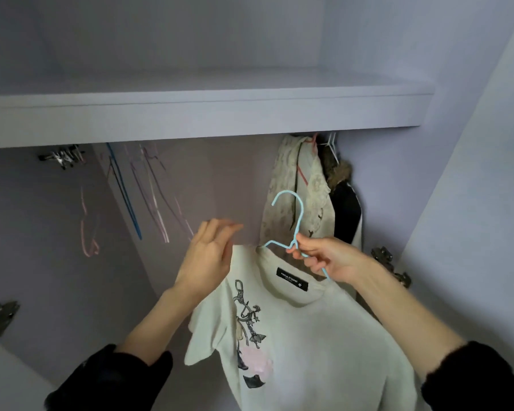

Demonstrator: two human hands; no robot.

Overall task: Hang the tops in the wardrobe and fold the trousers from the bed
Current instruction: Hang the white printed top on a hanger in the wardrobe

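While the right hand (324, 258) pinches the blue hanger (293, 232), its hook points up.
Rail hidden under the shelf (202, 114), above; left hand (208, 253) spread, empty.

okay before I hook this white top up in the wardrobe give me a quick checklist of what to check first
1. Right hand grips the blue hanger at its neck: ok.
2. White top sits on the hanger: left shoulder ok, right shoulder hidden by the hand, cannot tell.
3. Hook points up, free of cloth: ok.
4. Left hand open and holding nothing: ok.
5. Rail hidden behind the shelf: cannot tell.
6. Gap between the empty hangers and the hung clothes: ok.
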